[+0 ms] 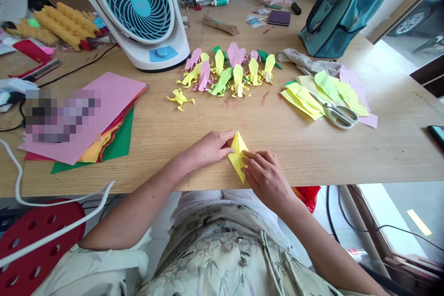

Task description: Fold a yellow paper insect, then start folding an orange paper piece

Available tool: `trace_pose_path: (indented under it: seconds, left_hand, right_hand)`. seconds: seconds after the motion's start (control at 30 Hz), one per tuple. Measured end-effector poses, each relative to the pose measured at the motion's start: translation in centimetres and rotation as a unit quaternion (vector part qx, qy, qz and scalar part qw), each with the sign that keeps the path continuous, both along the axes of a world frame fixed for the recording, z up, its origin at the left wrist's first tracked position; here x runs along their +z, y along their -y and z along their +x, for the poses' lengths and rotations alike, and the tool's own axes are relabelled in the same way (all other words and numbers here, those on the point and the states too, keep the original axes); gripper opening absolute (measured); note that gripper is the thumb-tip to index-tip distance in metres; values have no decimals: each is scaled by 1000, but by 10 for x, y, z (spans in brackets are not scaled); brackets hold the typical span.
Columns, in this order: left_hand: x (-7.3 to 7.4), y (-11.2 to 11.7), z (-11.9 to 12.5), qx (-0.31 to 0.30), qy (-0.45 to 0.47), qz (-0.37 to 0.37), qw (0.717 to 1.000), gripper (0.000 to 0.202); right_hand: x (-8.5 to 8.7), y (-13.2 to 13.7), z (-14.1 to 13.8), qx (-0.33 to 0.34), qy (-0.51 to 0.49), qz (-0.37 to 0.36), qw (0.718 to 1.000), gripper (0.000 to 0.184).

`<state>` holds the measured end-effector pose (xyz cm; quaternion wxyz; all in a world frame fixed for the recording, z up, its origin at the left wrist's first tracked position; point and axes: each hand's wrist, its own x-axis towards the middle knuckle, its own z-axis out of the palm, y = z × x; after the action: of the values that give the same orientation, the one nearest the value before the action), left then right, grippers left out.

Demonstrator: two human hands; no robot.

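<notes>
A folded yellow paper (237, 150), shaped like a long diamond with a crease down its middle, lies at the table's front edge. My left hand (219, 144) pinches its upper left side between thumb and fingers. On its right side, the fingers of my right hand (265, 173) press down close together. Beyond my hands stand several folded paper figures (238, 78) in yellow, pink and green. One small yellow paper figure (181, 98) with thin legs lies apart, to their left.
White-handled scissors (342, 115) rest on yellow and green paper pieces (305, 101) at the right. Coloured paper sheets (114, 97) are stacked at the left. Behind are a white fan (138, 7), a bundle of thin sticks (220, 24) and a teal bag (329, 18).
</notes>
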<state>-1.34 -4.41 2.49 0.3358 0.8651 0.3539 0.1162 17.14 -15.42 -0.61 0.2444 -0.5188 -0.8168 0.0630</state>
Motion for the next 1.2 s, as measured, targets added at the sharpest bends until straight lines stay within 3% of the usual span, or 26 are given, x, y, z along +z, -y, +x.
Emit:
trace_pose_path:
  seconds: [0.2,0.4,0.63,0.9,1.0,1.2]
  left_hand:
    - [-2,-6,1,-27,-10,24,999,16]
    - [-12,-5,-2,24,62,-2,998,36]
    - [-21,12,-7,-1,26,161,987,4]
    - [-27,43,-23,-91,-48,376,921,33]
    - [-28,50,-28,-99,-79,395,910,38]
    - [-30,53,-32,-99,-138,354,920,47]
  right_hand:
    - [1,-1,-3,3,17,6,1000,17]
    - [3,-1,-3,8,49,10,999,23]
    - [-1,-1,-1,9,58,5,998,27]
    - [-2,-1,-1,10,57,0,998,25]
    - [-2,-1,-1,10,56,0,998,25]
    - [-2,-1,-1,10,59,0,998,26]
